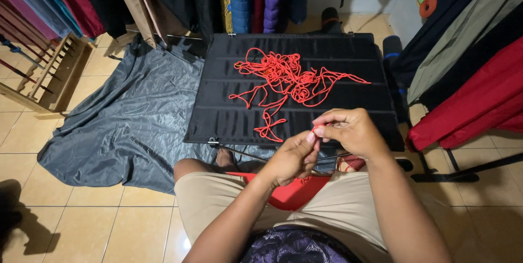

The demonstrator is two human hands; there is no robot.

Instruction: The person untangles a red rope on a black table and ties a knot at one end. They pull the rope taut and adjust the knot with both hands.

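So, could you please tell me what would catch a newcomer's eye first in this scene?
First is the tangle of red cord, sprawled bright across the middle of the black folding table. Just in front of it, the right hand and left hand meet above the person's lap, pinching a bit of the same red cord between the fingertips. To the left, a grey sheet lies crumpled on the tiled floor.

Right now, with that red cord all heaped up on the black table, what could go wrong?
1. The red cord lies in a loose tangle; pulling on the end pinched between the right hand and left hand might tighten it into knots.
2. A strand trails to the near edge of the black table, so a tug could drag the heap off onto the grey sheet.
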